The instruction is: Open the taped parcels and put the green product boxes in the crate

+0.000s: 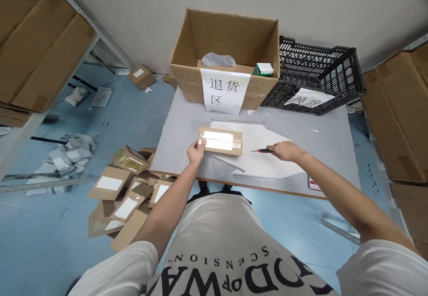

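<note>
My left hand (196, 152) grips the left end of a small taped cardboard box (238, 146) with a white label on its top face. In my right hand (284, 150) is a red and black utility knife (264, 150), its tip pointing left toward the box with a gap between them. Beneath both lies a white sheet (261, 166) on the grey table (174, 140). A loose grey flap of wrapping (222, 166) sticks out in front of the box.
At the table's back stand a large open carton (187, 82) with a paper sign and a black plastic crate (337, 77). A phone (313, 183) lies by the front right edge. Several labelled boxes (110, 182) are heaped on the floor at left; shelves flank both sides.
</note>
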`<state>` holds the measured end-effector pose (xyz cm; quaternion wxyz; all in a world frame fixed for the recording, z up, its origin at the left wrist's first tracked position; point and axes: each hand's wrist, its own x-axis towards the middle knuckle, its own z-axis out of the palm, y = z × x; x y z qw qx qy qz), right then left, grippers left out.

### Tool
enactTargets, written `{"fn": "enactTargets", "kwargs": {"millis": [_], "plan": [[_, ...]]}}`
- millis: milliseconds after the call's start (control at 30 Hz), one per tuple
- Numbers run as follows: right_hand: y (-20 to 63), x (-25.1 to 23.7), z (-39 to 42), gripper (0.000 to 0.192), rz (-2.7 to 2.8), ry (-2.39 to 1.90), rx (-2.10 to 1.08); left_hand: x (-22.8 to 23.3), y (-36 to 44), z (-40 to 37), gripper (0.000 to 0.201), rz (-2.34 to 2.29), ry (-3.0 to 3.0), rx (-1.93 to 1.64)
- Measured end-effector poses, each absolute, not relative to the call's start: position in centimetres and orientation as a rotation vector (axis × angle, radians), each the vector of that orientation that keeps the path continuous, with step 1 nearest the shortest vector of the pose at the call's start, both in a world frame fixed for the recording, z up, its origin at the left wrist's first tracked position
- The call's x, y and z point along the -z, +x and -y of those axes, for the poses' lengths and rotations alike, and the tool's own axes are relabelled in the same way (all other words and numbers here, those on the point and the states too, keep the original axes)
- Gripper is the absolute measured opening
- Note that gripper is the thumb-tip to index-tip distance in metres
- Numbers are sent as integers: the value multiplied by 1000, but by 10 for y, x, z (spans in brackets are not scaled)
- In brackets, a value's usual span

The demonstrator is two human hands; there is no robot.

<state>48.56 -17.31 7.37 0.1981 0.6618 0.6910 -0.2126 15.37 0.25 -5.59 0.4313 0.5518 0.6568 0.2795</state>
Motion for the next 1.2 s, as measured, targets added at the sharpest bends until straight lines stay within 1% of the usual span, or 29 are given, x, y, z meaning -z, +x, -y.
{"fn": "enactTargets", "kwargs": {"millis": [100,167,233,300,367,433,500,567,700,733,833,900,1067,1200], "plan": [[493,-59,201,41,-1889,2178,646,60,153,-4,53,-1628,1371,-699],[486,-45,217,43,-1828,2445,798,62,153,-4,53,-1632,1373,-692],[471,-29,225,43,-1720,2667,1160,61,152,-3,54,-1632,1389,-662],[451,-11,225,46,-1541,2881,1580,56,152,-1,60,-1630,1476,-642],[434,4,218,50,-1382,3024,1897,48,153,-2,67,-1594,1701,-637],[423,13,210,52,-1300,3033,2121,39,155,-5,63,-1483,2021,-589],[419,19,204,50,-1253,2987,2268,31,160,-12,52,-1295,2298,-457],[420,21,202,48,-1218,2971,2344,25,165,-21,48,-1102,2449,-290],[426,21,202,48,-1237,2984,2379,17,170,-35,55,-912,2534,-72],[427,21,201,48,-1253,2987,2371,16,171,-38,62,-897,2552,-42],[429,20,199,48,-1269,2985,2320,12,172,-43,93,-868,2602,15],[429,20,196,47,-1269,2971,2285,9,175,-46,104,-860,2616,41],[432,20,188,45,-1280,2941,2261,4,180,-50,106,-821,2651,72],[440,9,180,43,-1306,2858,2306,3,184,-53,115,-811,2694,77]]}}
